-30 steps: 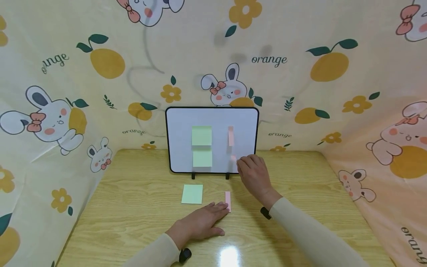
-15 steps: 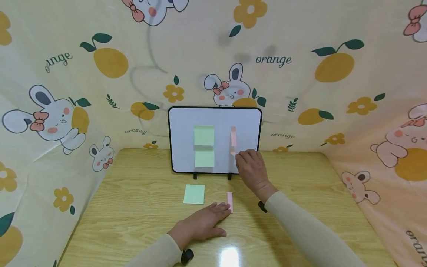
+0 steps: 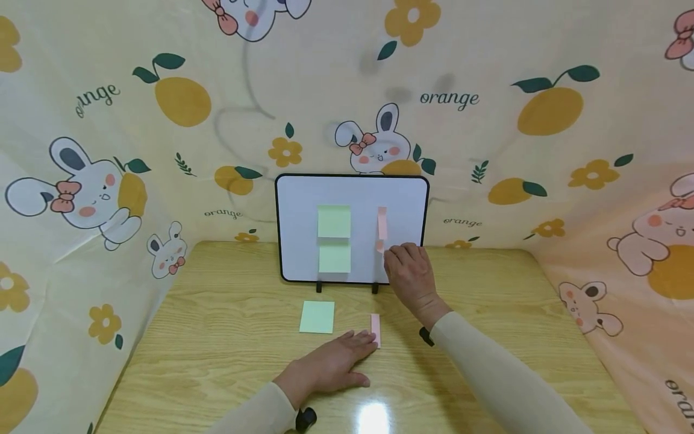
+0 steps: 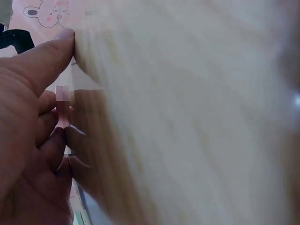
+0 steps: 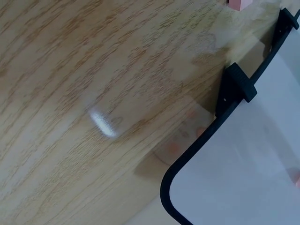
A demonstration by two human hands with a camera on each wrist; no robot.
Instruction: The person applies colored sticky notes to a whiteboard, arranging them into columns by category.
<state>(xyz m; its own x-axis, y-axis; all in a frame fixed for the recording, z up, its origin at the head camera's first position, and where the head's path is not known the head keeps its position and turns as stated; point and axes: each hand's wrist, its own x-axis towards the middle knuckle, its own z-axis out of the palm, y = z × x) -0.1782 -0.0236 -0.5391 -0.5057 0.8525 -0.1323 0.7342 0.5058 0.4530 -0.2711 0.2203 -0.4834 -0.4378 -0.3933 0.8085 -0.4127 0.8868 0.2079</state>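
My right hand (image 3: 413, 280) is at the lower right of the whiteboard (image 3: 295, 229), its fingers curled and pinching a short pink sticky strip (image 3: 380, 246). That strip is just below another pink sticky strip (image 3: 382, 223) on the board; whether it touches the board I cannot tell. My left hand (image 3: 331, 364) rests palm down on the table, fingers outstretched, fingertips touching the pink pad of sticky strips (image 3: 375, 324). In the left wrist view, the thumb (image 4: 51, 54) spreads away from the pink pad (image 4: 62, 93). The right wrist view does not show the right hand.
Two green sticky notes, an upper note (image 3: 334, 221) and a lower note (image 3: 335, 259), are on the board's left half. A green sticky-note pad (image 3: 317, 317) lies before it. Black feet (image 5: 236, 84) support the board. Printed cloth (image 3: 303, 72) surrounds the wooden table (image 3: 217, 337).
My right hand has risen slightly with the pink strip, bringing it close under the upper strip. The left hand stays on the pink pad. The head view has shifted a little.
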